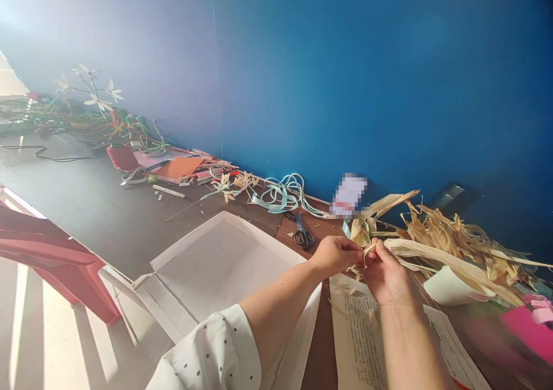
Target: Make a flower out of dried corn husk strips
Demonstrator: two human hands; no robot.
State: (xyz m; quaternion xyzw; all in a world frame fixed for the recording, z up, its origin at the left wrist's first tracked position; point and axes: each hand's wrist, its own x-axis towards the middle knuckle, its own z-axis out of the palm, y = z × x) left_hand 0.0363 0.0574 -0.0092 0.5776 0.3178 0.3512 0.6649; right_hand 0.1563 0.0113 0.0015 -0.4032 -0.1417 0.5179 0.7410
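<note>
My left hand (337, 256) and my right hand (384, 275) meet above the table, fingertips pinched close together. Between them is a thin, pale strip of dried corn husk (368, 250), bent at its end. Both hands appear closed on it, though the fingers partly cover it. Just beyond and to the right lies a heap of dried corn husks (440, 228), with one long piece reaching toward my right hand. Under my right wrist is a printed sheet (352, 321) with husk scraps on it. Black-handled scissors (302, 233) lie left of my hands.
An open white cardboard box lid (216, 263) covers the table on the left. Along the blue wall lie light-blue cord (280, 194), husk flowers (227, 188) and orange paper (181, 166). A white cup (453, 286) lies tipped at right. A red stool (64, 252) stands left.
</note>
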